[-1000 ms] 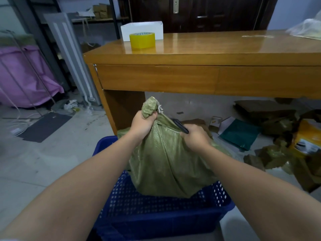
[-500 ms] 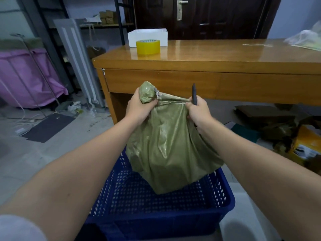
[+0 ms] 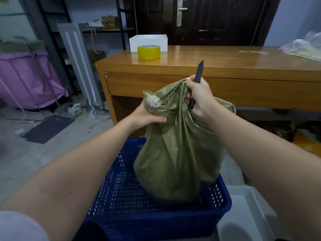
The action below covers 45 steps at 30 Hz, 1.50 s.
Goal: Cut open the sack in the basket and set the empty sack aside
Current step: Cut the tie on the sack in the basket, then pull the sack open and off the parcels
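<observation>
A full green woven sack (image 3: 177, 164) stands upright in a blue perforated plastic basket (image 3: 156, 218) on the floor. My left hand (image 3: 147, 117) grips the sack's left top corner, which is folded down. Higher up, my right hand (image 3: 198, 96) pinches the bunched right top edge of the sack and also holds a slim black cutter (image 3: 197, 79) that points upward. The sack's bottom rests on the basket floor.
A wooden desk (image 3: 217, 66) stands right behind the basket, with a yellow tape roll (image 3: 148, 52) and a white box (image 3: 148, 41) on it. A white tray (image 3: 246, 214) lies at the lower right. Pink cloth bin and cables lie left; packages lie under the desk at right.
The sack's top has been pulled up and gathered; my right hand rose with the cutter now pointing up, and my left hand dropped to the folded left corner. The view tilted up.
</observation>
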Motion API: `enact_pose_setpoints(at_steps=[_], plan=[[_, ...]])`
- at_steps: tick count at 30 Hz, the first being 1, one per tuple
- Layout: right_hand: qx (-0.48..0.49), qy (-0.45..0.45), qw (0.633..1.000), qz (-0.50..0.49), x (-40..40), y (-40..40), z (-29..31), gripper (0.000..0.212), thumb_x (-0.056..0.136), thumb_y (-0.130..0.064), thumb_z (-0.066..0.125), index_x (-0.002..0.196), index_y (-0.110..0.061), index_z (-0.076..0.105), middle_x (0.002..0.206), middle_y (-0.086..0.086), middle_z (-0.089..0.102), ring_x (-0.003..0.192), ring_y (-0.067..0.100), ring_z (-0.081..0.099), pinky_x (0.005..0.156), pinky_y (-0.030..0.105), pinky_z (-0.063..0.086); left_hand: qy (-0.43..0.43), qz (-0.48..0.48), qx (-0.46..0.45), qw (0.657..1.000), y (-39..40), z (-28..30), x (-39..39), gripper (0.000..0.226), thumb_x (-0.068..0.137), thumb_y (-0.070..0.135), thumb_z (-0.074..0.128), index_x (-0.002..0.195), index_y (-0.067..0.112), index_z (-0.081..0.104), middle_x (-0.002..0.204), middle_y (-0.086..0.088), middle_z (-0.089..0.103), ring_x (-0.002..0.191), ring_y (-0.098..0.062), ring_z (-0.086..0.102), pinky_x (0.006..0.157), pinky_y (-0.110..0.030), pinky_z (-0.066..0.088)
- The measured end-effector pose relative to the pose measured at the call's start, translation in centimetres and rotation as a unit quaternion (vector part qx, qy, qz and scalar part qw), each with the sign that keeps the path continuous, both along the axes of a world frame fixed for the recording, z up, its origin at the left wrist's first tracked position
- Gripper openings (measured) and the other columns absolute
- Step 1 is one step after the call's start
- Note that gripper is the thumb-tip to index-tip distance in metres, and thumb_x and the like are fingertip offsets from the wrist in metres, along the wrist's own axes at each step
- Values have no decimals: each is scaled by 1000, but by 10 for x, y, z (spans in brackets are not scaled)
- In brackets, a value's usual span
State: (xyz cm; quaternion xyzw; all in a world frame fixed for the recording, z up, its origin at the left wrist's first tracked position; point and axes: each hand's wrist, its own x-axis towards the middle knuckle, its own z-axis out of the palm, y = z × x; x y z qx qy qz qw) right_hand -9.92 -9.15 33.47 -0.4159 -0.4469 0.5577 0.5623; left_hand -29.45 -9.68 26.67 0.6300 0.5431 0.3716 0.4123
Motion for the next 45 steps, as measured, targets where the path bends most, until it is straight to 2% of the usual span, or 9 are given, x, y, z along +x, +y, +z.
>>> enact_pose_setpoints(at_steps=[7, 14, 19, 26, 28, 33, 38, 42, 45], plan=[[-38, 67, 997, -23, 4, 2, -5, 14, 99, -13, 48, 86, -18, 46, 65, 1, 50, 43, 8, 42, 43, 21, 40, 32, 144, 29, 989, 2, 10, 31, 27, 91, 33, 61, 115, 20, 64, 113, -1, 68, 105, -27, 64, 96, -48, 52], [14, -255, 966, 33, 21, -4, -32, 40, 68, -16, 83, 103, -14, 63, 95, 5, 72, 83, 24, 69, 71, 35, 56, 7, 111, 22, 994, 7, 18, 62, 25, 97, 32, 49, 112, 20, 64, 110, -7, 70, 100, -27, 66, 92, -49, 55], [-15, -276, 961, 19, 22, 3, -44, 36, 66, -15, 83, 87, -11, 54, 79, 11, 60, 65, 23, 56, 54, 32, 44, 16, 113, 27, 993, 6, 9, 67, 29, 94, 31, 53, 116, 18, 67, 110, -6, 71, 100, -26, 66, 91, -48, 55], [30, -328, 942, 63, 20, 3, -26, 45, 57, -24, 85, 97, -15, 67, 89, 4, 73, 79, 24, 68, 70, 39, 59, -44, 66, 82, 994, 1, 40, 82, 27, 93, 14, 55, 118, 11, 67, 115, -7, 70, 109, -21, 64, 94, -38, 53], [0, -311, 948, 61, 23, 5, -16, 22, 67, -16, 81, 77, -13, 62, 75, 6, 66, 61, 24, 60, 51, 31, 48, -47, 54, 103, 992, 0, 52, 86, 26, 92, 9, 55, 115, 11, 67, 115, -6, 70, 109, -20, 63, 96, -36, 52], [-14, -204, 978, -31, 28, 19, 27, 15, 75, -11, 72, 81, -12, 58, 75, 10, 58, 67, 23, 52, 60, 33, 42, -130, 74, 87, 985, 1, 82, 90, 41, 86, -1, 65, 123, 11, 52, 113, 2, 61, 104, -15, 56, 80, -25, 49], [-12, 35, 999, -23, 32, 20, 71, 22, 83, -8, 67, 103, -13, 60, 80, 6, 58, 52, 11, 42, 51, 23, 47, 149, -42, -79, 985, 1, 55, 75, 106, 63, 16, 80, 151, 27, 22, 139, -5, 45, 123, -27, 48, 102, -45, 45], [-48, 65, 996, -24, 33, 12, 52, 37, 85, -9, 66, 121, -3, 59, 95, 9, 62, 55, 10, 44, 38, 17, 42, 183, 58, -12, 981, -1, 31, 84, 48, 83, 26, 68, 129, 21, 58, 124, -8, 64, 115, -32, 58, 102, -46, 46], [-70, 96, 992, -44, 43, 10, 42, 34, 86, -11, 65, 119, -6, 58, 97, 9, 61, 49, 7, 41, 44, 20, 48, 214, 174, 49, 960, 2, 35, 72, 26, 94, 18, 44, 115, 21, 58, 114, -9, 64, 104, -35, 60, 89, -44, 52]])
